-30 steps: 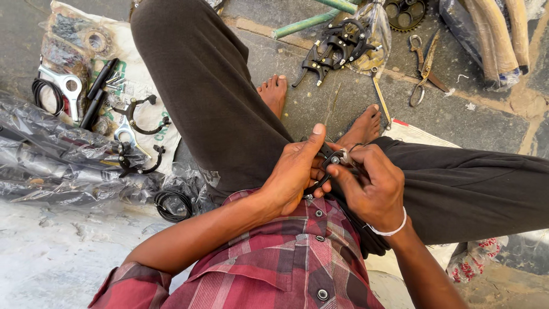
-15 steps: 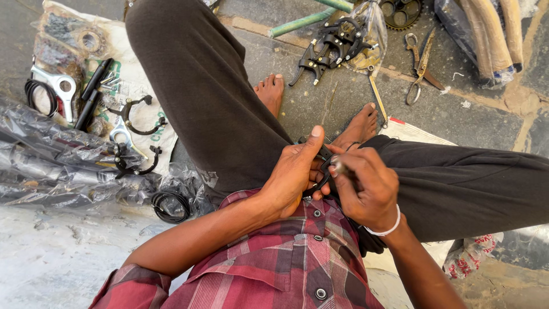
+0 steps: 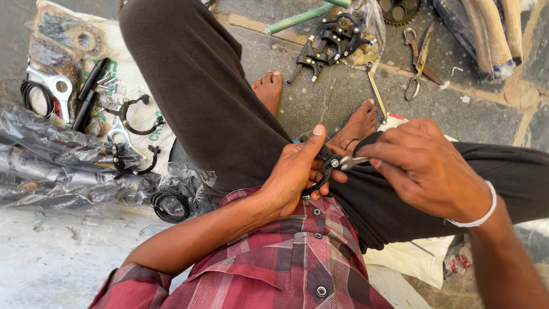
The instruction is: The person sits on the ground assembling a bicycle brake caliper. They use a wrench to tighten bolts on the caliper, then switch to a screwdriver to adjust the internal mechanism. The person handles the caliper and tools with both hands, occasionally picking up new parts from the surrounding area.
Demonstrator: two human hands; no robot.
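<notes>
My left hand (image 3: 294, 174) grips a small black bicycle brake caliper (image 3: 323, 171) just above my lap, thumb pointing up. My right hand (image 3: 426, 166) pinches a thin silver metal piece (image 3: 350, 162) that sticks out of the caliper's side, fingers curled over it. Both hands sit between my dark-trousered legs (image 3: 206, 97), with my bare feet (image 3: 269, 88) on the stone floor beyond. How the silver piece joins the caliper is hidden by my fingers.
A pile of black brake levers (image 3: 331, 43) in a plastic bag lies ahead. Scissors (image 3: 416, 60) and a chain sprocket (image 3: 400, 8) lie at the upper right. On the left are brake arms (image 3: 134, 114), a silver spanner (image 3: 57, 91), coiled cable (image 3: 170, 206) and crumpled plastic (image 3: 51, 171).
My right hand has pulled a little to the right, away from the left, so the silver piece now shows between them. The view has shifted slightly closer.
</notes>
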